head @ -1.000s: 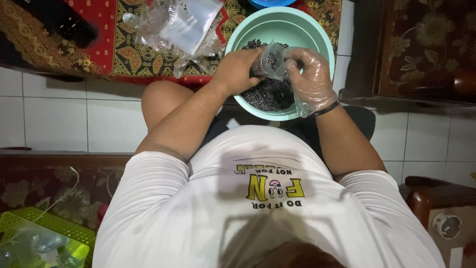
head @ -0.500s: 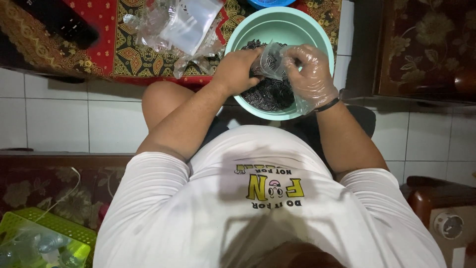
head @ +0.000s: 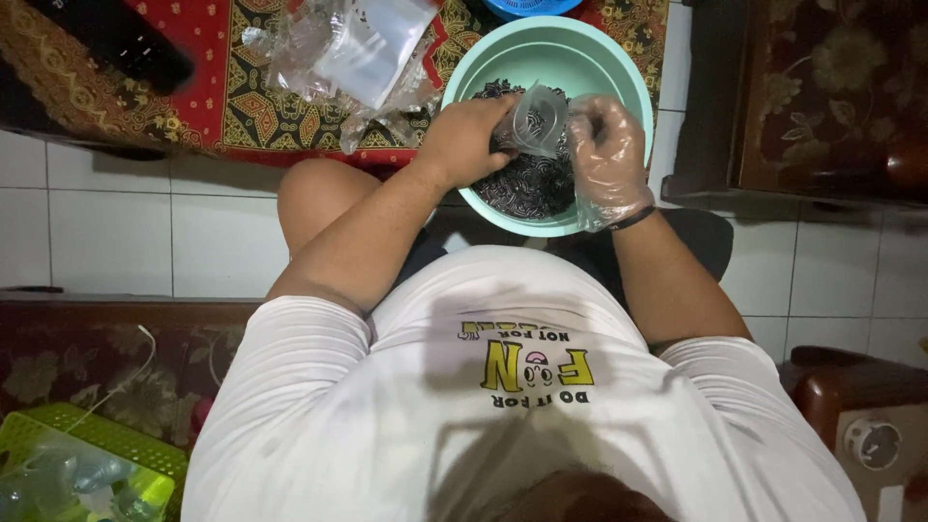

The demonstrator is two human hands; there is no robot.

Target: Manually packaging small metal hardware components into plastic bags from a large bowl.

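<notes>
Holding a small clear plastic pouch (head: 539,118) over a round mint-green plastic basin (head: 493,60), a seated person in a white printed T-shirt (head: 522,406) works with both hands above a heap of dark, stringy black pieces (head: 527,184) that fills the basin's near half. The bare left hand (head: 462,137) is closed around the pouch's left side, fingers curled over its edge. The right hand (head: 606,153), covered by a loose transparent disposable glove and banded at the wrist by a thin black strap (head: 630,218), pinches the pouch's right edge with fingers bunched narrow. The pouch sits between the two hands, mouth spread open, just above the dark heap; how much of the dark material lies inside it cannot be told. Beyond the basin lies a red and gold patterned cloth (head: 222,92) carrying a crumpled pile of clear plastic bags (head: 353,48). A lime-green slotted plastic basket (head: 92,464) stands at the lower left, on white floor tiles (head: 116,232).
</notes>
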